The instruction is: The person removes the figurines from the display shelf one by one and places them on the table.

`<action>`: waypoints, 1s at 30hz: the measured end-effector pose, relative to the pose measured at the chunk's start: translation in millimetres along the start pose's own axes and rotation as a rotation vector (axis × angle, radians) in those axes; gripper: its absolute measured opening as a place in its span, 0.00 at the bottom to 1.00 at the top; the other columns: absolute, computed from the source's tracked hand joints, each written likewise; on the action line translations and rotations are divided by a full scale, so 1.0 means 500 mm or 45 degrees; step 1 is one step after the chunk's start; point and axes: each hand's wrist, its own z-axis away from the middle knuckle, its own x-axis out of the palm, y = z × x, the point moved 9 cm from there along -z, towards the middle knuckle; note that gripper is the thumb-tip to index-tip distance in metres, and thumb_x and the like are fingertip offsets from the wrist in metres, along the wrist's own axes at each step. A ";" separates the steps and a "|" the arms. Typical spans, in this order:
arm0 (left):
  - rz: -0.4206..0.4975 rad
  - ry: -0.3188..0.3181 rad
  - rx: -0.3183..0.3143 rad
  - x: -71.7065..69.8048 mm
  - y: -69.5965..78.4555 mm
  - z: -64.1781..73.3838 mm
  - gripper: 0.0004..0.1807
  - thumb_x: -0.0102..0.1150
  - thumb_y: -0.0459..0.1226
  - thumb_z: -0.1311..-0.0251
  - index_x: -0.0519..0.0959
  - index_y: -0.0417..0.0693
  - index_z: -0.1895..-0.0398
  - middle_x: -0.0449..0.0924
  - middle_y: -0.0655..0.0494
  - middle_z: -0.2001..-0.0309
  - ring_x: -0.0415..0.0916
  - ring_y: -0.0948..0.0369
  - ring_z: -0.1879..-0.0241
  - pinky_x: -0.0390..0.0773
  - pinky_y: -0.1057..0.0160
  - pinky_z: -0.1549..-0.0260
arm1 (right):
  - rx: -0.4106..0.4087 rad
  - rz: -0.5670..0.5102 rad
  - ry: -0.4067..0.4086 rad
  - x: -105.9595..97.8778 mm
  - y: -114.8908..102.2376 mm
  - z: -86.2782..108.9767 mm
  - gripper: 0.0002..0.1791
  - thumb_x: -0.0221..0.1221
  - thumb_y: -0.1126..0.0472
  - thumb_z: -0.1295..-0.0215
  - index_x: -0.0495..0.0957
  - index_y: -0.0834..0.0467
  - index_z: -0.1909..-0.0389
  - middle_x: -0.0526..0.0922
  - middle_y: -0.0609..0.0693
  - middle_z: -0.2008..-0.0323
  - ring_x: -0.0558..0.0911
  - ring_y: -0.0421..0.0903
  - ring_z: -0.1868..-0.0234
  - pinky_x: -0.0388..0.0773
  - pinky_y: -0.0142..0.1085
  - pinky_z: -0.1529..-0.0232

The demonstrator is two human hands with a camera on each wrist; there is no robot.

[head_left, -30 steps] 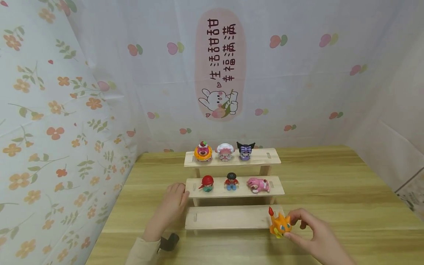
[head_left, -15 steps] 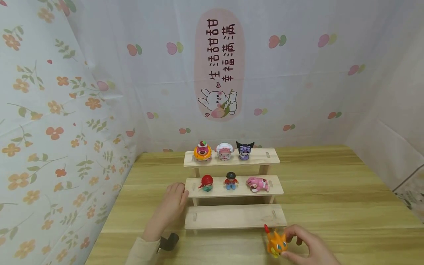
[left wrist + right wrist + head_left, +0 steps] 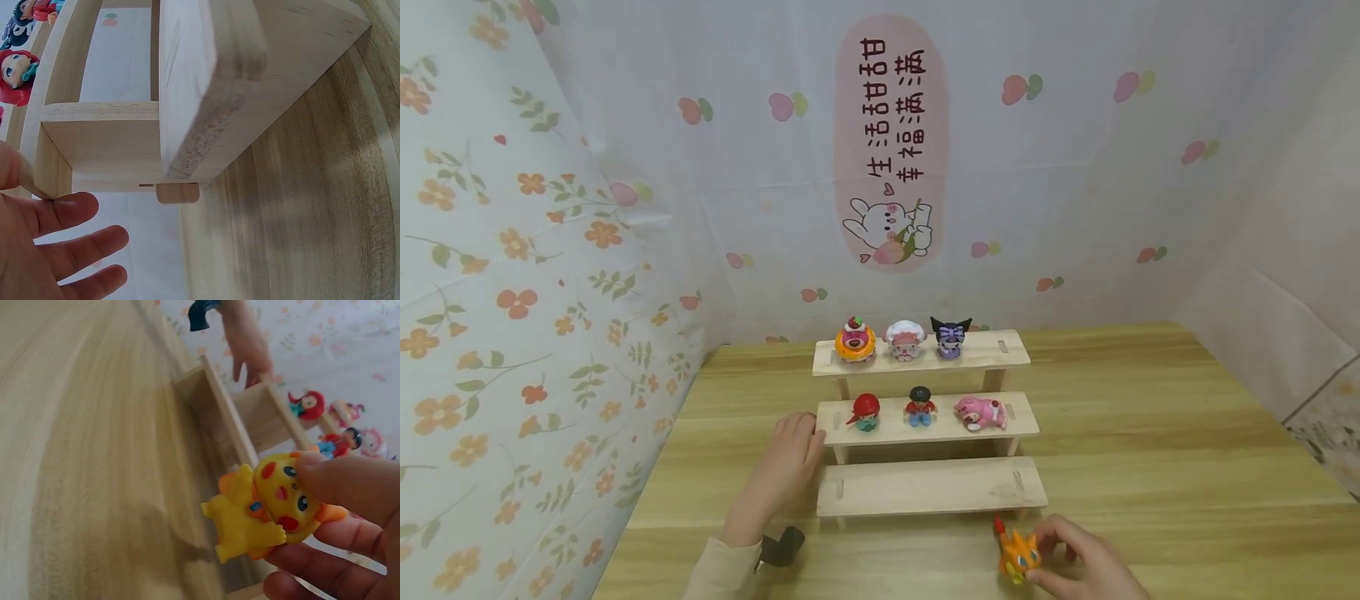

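wood-grain table [image 3: 1150, 442]: hands [image 3: 786, 457] [image 3: 1084, 560] grip a tiered shelf [image 3: 928, 487] and orange-yellow figurine [image 3: 1019, 555].

Seven toy figures [image 3: 1018, 556], three wooden shelf tiers [image 3: 932, 487], two hands [image 3: 787, 454]

an orange-yellow figurine [image 3: 1018, 557] is pinched near shelves [image 3: 925, 489].

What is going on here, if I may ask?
A person's right hand holds an orange-and-yellow figurine in front of the right end of the lowest wooden shelf. The left hand touches the left end of the middle shelf. Three figurines are on that shelf, and three more on the top shelf.
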 end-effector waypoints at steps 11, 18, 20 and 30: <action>0.024 0.011 -0.010 0.002 -0.003 -0.001 0.08 0.45 0.35 0.30 0.71 0.38 0.61 0.73 0.43 0.54 0.67 0.46 0.49 0.70 0.49 0.48 | 0.137 0.053 0.083 0.026 0.038 -0.011 0.19 0.70 0.50 0.51 0.74 0.48 0.60 0.82 0.38 0.64 0.77 0.30 0.63 0.76 0.32 0.63; 0.049 -0.024 -0.013 0.005 -0.003 -0.002 0.09 0.44 0.37 0.29 0.71 0.38 0.59 0.72 0.42 0.51 0.67 0.45 0.47 0.69 0.48 0.46 | 0.104 0.030 0.117 0.034 0.034 -0.009 0.21 0.71 0.53 0.52 0.72 0.49 0.60 0.83 0.41 0.64 0.79 0.30 0.62 0.78 0.32 0.61; 0.056 -0.029 -0.021 0.006 -0.004 -0.002 0.10 0.43 0.37 0.28 0.71 0.38 0.58 0.72 0.41 0.50 0.66 0.44 0.46 0.69 0.47 0.45 | 0.103 0.001 0.100 0.035 0.034 -0.010 0.20 0.70 0.54 0.51 0.72 0.50 0.60 0.83 0.42 0.63 0.79 0.30 0.61 0.78 0.32 0.60; 0.063 -0.030 -0.014 0.006 -0.002 -0.002 0.11 0.42 0.37 0.28 0.71 0.37 0.59 0.72 0.40 0.49 0.66 0.43 0.45 0.68 0.46 0.44 | 0.091 -0.021 0.054 0.039 0.030 -0.008 0.21 0.69 0.55 0.48 0.73 0.55 0.56 0.82 0.46 0.61 0.80 0.31 0.61 0.79 0.33 0.60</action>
